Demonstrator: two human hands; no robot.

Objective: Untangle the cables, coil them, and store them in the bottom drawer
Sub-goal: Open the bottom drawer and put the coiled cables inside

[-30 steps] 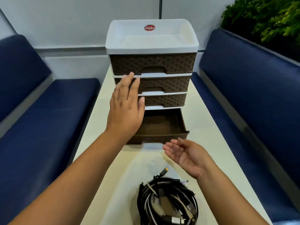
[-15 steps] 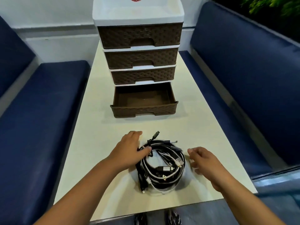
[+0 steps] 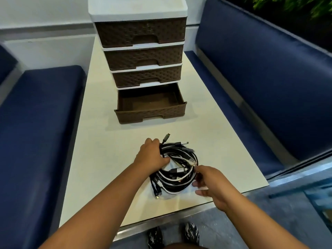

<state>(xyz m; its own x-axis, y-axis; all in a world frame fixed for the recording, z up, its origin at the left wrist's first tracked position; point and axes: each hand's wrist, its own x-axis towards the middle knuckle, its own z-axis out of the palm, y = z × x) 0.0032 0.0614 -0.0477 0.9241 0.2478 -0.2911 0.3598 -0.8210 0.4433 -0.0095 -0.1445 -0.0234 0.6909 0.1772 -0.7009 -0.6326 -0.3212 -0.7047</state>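
A tangled bundle of black and white cables [image 3: 177,169] lies on the cream table [image 3: 107,159] near its front edge. My left hand [image 3: 152,157] grips the bundle's left side, fingers curled around several strands. My right hand [image 3: 209,182] touches the bundle's right side, its fingers closing on the outer loops. Behind the cables stands a brown woven-pattern drawer unit [image 3: 142,51] with a white top. Its bottom drawer [image 3: 150,108] is pulled out and holds nothing.
Blue padded benches run along the left [image 3: 39,123] and right [image 3: 260,78] of the table. Green plants [image 3: 294,6] sit behind the right bench. My shoes [image 3: 172,234] show below the table's front edge.
My left hand left the drawer unit and came down onto the cables. My right hand moved in to the bundle's right side. The view tilted down and shifted.
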